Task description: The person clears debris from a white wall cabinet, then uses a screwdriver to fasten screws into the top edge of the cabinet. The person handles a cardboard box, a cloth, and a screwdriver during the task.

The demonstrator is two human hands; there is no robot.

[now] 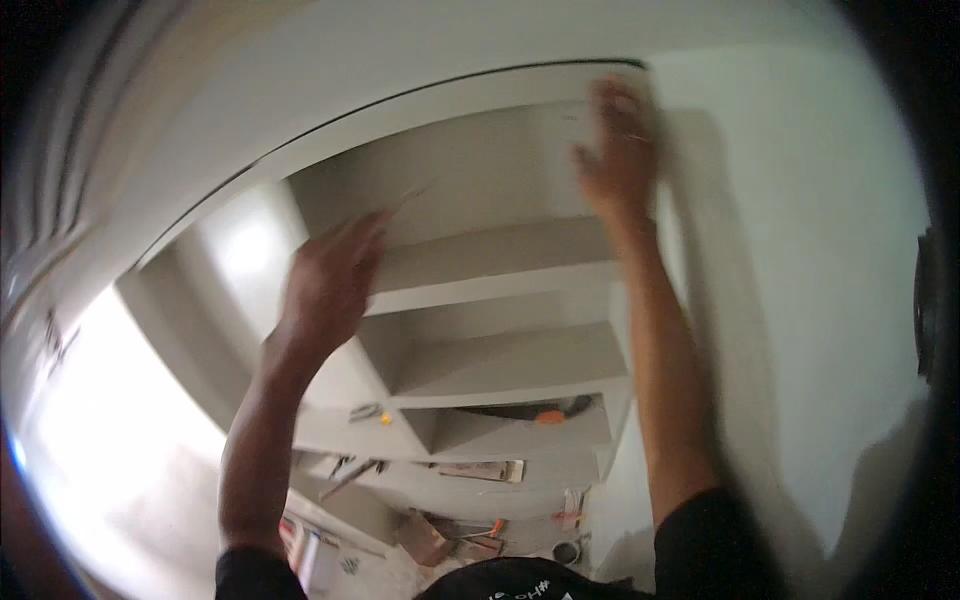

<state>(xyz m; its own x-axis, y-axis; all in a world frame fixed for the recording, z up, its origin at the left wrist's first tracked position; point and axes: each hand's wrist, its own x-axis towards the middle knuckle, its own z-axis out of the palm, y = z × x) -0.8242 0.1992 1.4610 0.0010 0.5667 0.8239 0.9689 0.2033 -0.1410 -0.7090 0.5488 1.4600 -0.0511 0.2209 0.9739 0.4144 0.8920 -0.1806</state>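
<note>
My right hand point(622, 150) is raised to the upper right corner of a built-in shelf unit point(490, 298). Its fingers lie at the top rail point(500, 88), and the thumb stands apart. In front of the upper compartment is my left hand point(335, 275), its fingers closed. A thin pointed thing point(408, 196), blurred by motion, sticks out from those fingers; its kind is not clear. A dark narrow gap point(440, 78) runs along above the top rail.
Below, a wooden-looking strip point(480, 470), a brown box point(425, 540) and a dark round container point(567, 552) lie among loose tools. An orange-and-black item point(550, 416) rests in a lower compartment. A pale wall point(820, 300) stands close on the right.
</note>
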